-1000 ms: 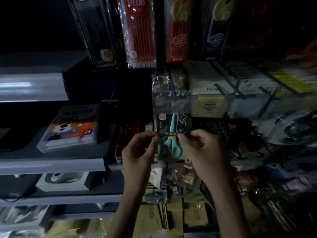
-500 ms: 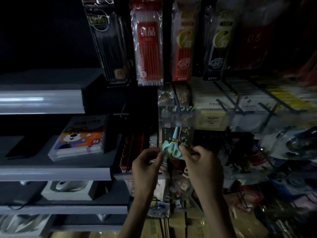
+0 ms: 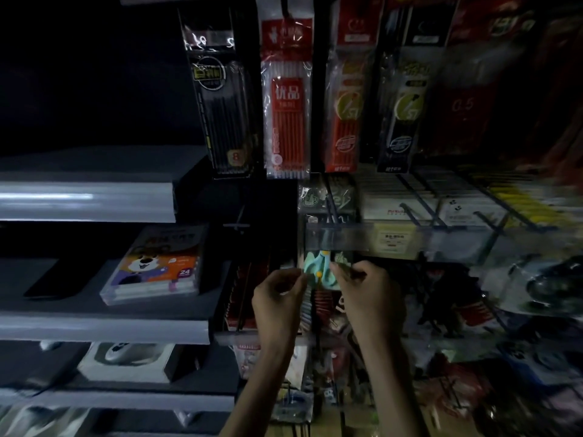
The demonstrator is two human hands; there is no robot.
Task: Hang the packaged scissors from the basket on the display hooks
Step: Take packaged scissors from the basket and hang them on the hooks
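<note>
A packaged pair of scissors (image 3: 320, 271) with pale teal handles and a dark card is held up at the centre of the head view. My left hand (image 3: 279, 299) pinches its left edge and my right hand (image 3: 367, 294) pinches its right edge. The top of the pack sits behind a clear price strip (image 3: 347, 239) that runs along the front of the display hooks (image 3: 334, 212). Whether the pack is on a hook is hidden by the strip. The basket is out of view.
Pen and refill packs (image 3: 288, 115) hang above. Boxed stock (image 3: 410, 206) fills hooks to the right. Grey shelves (image 3: 104, 323) on the left hold a marker box (image 3: 157, 266) and a mouse box (image 3: 126, 361). More packaged goods (image 3: 315, 310) hang below my hands.
Both hands have carried the scissors pack upward, so its top now sits behind the clear price strip. The camera has tilted up, showing more of the hanging pen packs.
</note>
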